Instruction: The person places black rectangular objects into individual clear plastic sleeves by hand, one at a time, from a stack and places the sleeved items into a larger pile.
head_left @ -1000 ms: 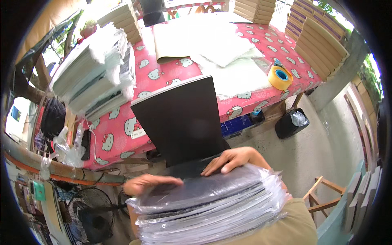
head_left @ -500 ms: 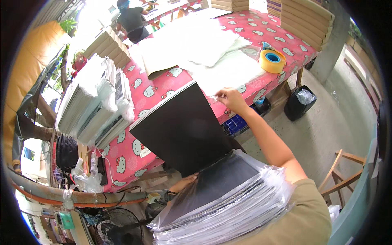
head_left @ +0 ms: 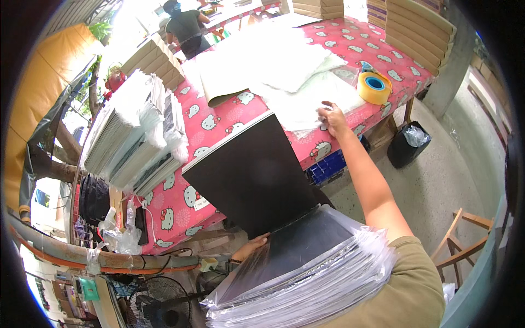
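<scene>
A flat black panel (head_left: 249, 175) with a pale edge leans up from my lap against the table, its lower end at the mouth of a clear plastic sleeve (head_left: 284, 246). That sleeve tops a thick stack of sleeved flat items (head_left: 306, 295) resting against my body. My left hand (head_left: 251, 247) grips the sleeve's left edge close to the panel's lower end; part of its fingers is hidden. Over the near edge of the white sheets (head_left: 306, 104) on the table, my right hand (head_left: 332, 119) has its fingers apart, with nothing visible in it.
A yellow tape roll (head_left: 374, 87) lies on the pink patterned table (head_left: 219, 117). Wrapped stacks (head_left: 131, 136) stand at left, cardboard stacks (head_left: 418, 33) at far right. A black bin (head_left: 407, 145), wooden chair (head_left: 462, 240) and fan (head_left: 158, 306) are nearby. Another person (head_left: 186, 30) works beyond.
My right hand has moved right and slightly farther over the sheets, its fingers spreading. My left hand stays at the sleeve's edge. The whole view has shifted slightly.
</scene>
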`<control>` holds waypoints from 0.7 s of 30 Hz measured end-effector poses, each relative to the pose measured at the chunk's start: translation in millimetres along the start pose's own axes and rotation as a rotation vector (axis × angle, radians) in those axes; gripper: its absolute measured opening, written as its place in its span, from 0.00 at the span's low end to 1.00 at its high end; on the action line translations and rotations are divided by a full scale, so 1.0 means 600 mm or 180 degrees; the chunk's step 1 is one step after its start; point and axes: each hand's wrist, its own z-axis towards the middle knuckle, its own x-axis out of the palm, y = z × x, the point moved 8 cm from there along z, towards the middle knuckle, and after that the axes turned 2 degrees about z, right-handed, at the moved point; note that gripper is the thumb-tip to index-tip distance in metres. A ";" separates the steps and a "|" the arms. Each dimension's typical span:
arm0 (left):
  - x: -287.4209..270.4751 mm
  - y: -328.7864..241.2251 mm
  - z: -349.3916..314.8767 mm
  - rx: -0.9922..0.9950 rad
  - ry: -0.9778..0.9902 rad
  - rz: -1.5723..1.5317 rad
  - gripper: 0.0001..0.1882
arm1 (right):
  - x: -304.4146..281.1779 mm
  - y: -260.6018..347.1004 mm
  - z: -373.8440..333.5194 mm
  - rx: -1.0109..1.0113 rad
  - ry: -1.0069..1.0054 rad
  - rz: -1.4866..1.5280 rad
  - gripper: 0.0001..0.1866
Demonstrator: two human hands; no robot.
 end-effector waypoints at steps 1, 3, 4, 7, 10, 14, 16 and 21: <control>-0.009 -0.013 -0.008 0.0144 -0.0305 0.0655 0.24 | -0.010 0.008 0.003 0.0081 -0.0105 0.0310 0.15; -0.017 -0.060 -0.040 0.0431 -0.0929 0.1952 0.24 | -0.013 0.086 -0.012 -0.0796 -0.0273 -0.0052 0.15; -0.006 -0.097 -0.066 0.0712 -0.1048 0.1802 0.24 | 0.038 0.127 -0.047 -0.1039 0.0511 -0.0781 0.13; 0.035 -0.219 -0.177 0.1530 -0.1384 0.1176 0.26 | 0.179 0.120 -0.266 0.0446 0.3845 -0.1607 0.08; 0.091 -0.368 -0.264 0.3218 -0.1462 0.1200 0.33 | 0.260 0.126 -0.446 0.0651 0.5634 -0.1500 0.09; 0.199 -0.463 -0.238 0.3305 -0.0707 0.0934 0.35 | 0.355 0.146 -0.457 -0.0369 0.4867 -0.1683 0.10; 0.196 -0.462 -0.211 0.2733 -0.0608 0.0726 0.27 | 0.373 0.146 -0.424 0.0043 0.4141 -0.1576 0.08; 0.131 -0.457 -0.206 0.2500 -0.1383 0.0335 0.10 | 0.359 0.124 -0.354 0.0316 0.3077 -0.0950 0.14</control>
